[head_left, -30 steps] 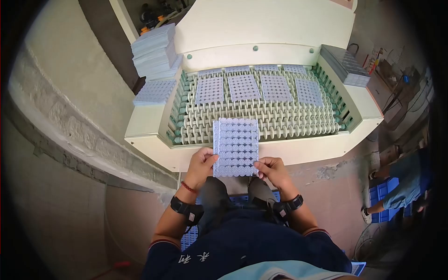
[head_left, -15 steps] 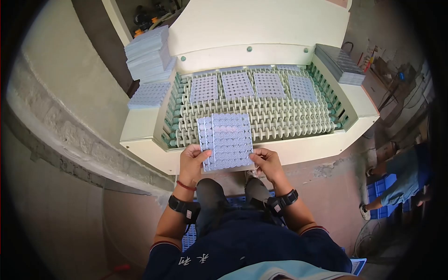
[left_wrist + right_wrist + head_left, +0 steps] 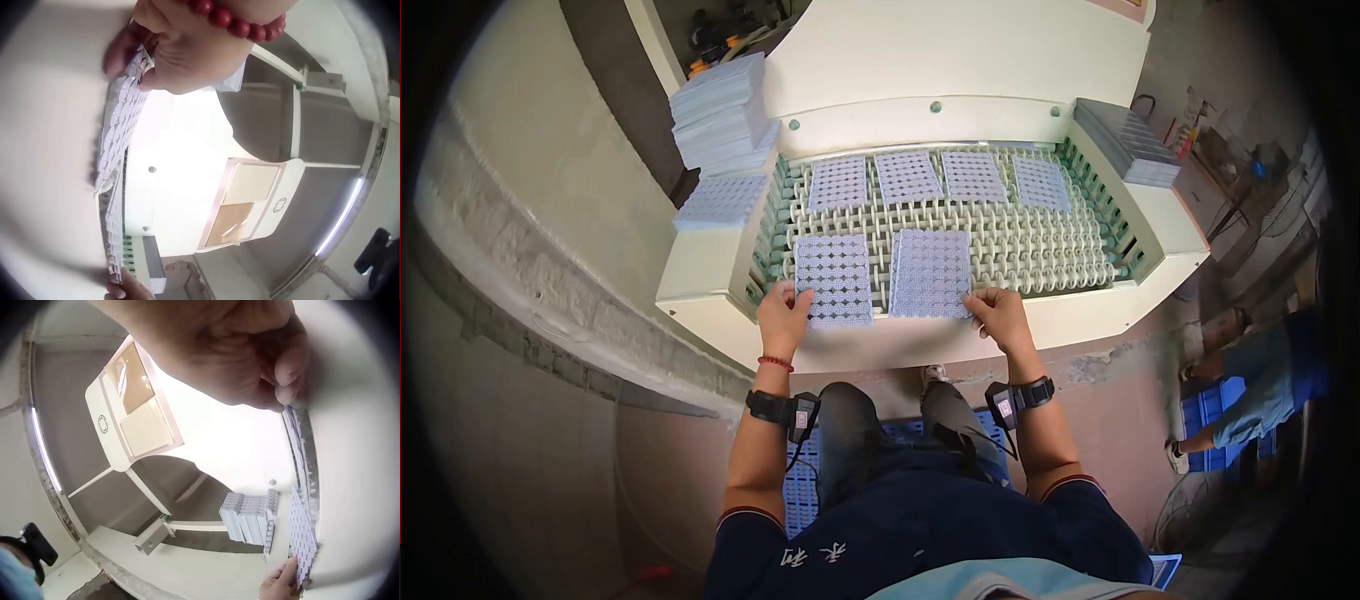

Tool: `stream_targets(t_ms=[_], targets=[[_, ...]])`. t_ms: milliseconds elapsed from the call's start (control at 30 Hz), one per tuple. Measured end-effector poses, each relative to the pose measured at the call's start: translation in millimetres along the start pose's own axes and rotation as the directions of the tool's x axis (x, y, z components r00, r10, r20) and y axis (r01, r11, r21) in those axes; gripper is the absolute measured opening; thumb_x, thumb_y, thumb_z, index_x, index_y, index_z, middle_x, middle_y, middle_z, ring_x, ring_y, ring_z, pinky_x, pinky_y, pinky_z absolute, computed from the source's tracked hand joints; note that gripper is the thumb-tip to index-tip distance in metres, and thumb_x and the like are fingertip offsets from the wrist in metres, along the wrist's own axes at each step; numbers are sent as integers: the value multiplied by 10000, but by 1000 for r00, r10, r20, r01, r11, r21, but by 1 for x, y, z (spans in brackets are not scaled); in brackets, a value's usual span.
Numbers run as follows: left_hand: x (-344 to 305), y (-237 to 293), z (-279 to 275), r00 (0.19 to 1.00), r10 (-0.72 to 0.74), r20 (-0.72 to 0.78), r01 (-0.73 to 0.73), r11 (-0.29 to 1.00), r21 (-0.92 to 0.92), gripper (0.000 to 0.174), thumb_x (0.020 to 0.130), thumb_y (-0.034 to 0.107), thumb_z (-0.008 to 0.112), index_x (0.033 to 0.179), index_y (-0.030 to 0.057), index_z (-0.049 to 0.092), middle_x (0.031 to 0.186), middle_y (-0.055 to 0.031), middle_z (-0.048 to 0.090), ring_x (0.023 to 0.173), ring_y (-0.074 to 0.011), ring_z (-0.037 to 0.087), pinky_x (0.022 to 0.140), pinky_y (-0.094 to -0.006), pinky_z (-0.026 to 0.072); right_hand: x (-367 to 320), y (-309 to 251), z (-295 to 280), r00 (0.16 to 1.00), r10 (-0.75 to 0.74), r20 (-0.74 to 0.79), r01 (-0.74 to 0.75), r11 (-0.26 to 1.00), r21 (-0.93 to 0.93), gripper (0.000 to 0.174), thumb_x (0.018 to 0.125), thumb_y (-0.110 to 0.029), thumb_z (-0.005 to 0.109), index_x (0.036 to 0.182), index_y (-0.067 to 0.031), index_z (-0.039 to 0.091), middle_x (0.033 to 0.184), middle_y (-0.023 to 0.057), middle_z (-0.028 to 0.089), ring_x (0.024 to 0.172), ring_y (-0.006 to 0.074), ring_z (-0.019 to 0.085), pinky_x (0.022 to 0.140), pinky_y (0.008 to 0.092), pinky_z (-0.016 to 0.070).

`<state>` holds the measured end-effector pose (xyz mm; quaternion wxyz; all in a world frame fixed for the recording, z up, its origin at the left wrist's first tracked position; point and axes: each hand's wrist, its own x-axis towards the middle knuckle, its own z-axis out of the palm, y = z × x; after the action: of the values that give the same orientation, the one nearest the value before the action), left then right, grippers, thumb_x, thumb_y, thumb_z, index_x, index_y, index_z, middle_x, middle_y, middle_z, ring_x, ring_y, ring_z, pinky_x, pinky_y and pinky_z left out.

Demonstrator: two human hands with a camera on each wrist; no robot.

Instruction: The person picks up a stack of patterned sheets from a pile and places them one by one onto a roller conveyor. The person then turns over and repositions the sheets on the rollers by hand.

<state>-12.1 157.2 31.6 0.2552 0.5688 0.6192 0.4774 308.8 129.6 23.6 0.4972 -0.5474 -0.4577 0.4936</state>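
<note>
Over the front rollers, my left hand (image 3: 783,318) pinches a single pale blue-grey perforated panel (image 3: 832,270) by its near left edge, thumb on top. To the right, my right hand (image 3: 1002,318) grips a few similar panels (image 3: 931,275), slightly fanned, at their near right corner. A narrow gap separates the two. In the left wrist view the single panel (image 3: 122,119) shows its scalloped edge and slants down from the fingers. Seen from the right wrist, the thin edges of the held panels (image 3: 299,450) run down from my fingertips.
Four panels (image 3: 908,177) lie in a row across the white disc rollers (image 3: 1040,240) of the machine. Stacks of panels (image 3: 720,110) stand on its left ledge, and a grey stack (image 3: 1128,140) sits on the right one. Another person (image 3: 1260,385) is by blue crates (image 3: 1215,412) at right.
The stack both hands held together is now split: left hand moved left and forward with one panel, right hand forward and right with the others. The row on the rollers has shifted away; panels behind it are gone.
</note>
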Motion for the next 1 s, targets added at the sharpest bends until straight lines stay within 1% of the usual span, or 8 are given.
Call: stream_targets(t_ms=[67, 300, 367, 433, 500, 833, 900, 1000], targets=[[0, 3, 2, 923, 379, -58, -272, 753, 600, 371, 724, 210, 678, 1015, 15, 557, 890, -132, 602, 869, -310, 548, 720, -383, 448, 3, -7, -13, 997, -38, -72, 25, 984, -179, 174, 796, -121, 631, 760, 49, 616, 531, 28, 536, 405, 56, 467, 345, 186, 350], [-5, 2, 19, 782, 612, 120, -564, 613, 553, 367, 754, 230, 653, 1012, -18, 571, 1067, -166, 539, 1005, -339, 482, 871, -395, 391, 4, -12, -96, 959, -90, -270, 45, 985, -168, 155, 790, -101, 631, 793, 54, 639, 490, -2, 498, 355, 39, 374, 321, 185, 279], [1, 1, 21, 791, 597, 135, -562, 620, 548, 350, 764, 232, 644, 1000, -18, 578, 1078, -170, 534, 1016, -343, 477, 879, -397, 390, 4, -7, -108, 958, -62, -280, -16, 963, -268, 186, 776, -133, 653, 813, 49, 652, 528, 16, 541, 403, 63, 429, 374, 208, 338], [5, 4, 24, 800, 585, 136, -551, 625, 553, 335, 774, 234, 635, 989, -18, 584, 1088, -175, 530, 1027, -348, 472, 886, -398, 388, 4, -3, -106, 863, -401, -307, 143, 778, -612, 215, 761, -168, 672, 830, 34, 657, 589, 30, 588, 492, 93, 496, 463, 235, 397], [6, 7, 21, 800, 575, 169, -549, 588, 594, 390, 760, 263, 639, 1025, -13, 565, 1098, -188, 518, 1040, -361, 459, 901, -417, 371, -1, -2, -103, 876, -341, -342, 92, 812, -576, 238, 750, -190, 682, 862, 19, 658, 661, 45, 626, 567, 116, 531, 544, 251, 424], [88, 91, -17, 835, 536, 125, -415, 462, 784, 526, 736, 269, 664, 1139, -11, 474, 1130, -226, 490, 1071, -372, 456, 883, -405, 410, -32, 23, -80, 933, -191, -304, 153, 978, -146, 180, 826, -163, 631, 780, 10, 627, 589, -46, 488, 481, 8, 362, 421, 172, 266], [116, 97, -21, 936, 318, 148, -280, 425, 861, 596, 706, 283, 679, 1188, 21, 446, 1154, -240, 479, 1115, -394, 434, 886, -480, 398, -37, 31, -75, 935, -207, -286, 183, 977, -108, 189, 826, -177, 633, 781, 6, 629, 576, -40, 495, 458, 12, 365, 405, 173, 271], [136, 101, -23, 975, 206, 86, -140, 268, 953, 612, 706, 278, 676, 1181, -12, 421, 1164, -236, 480, 1108, -381, 457, 836, -427, 451, -51, 34, -74, 946, -168, -277, 141, 983, -116, 188, 823, -184, 637, 788, 0, 633, 569, -29, 518, 461, 15, 399, 409, 173, 297]])
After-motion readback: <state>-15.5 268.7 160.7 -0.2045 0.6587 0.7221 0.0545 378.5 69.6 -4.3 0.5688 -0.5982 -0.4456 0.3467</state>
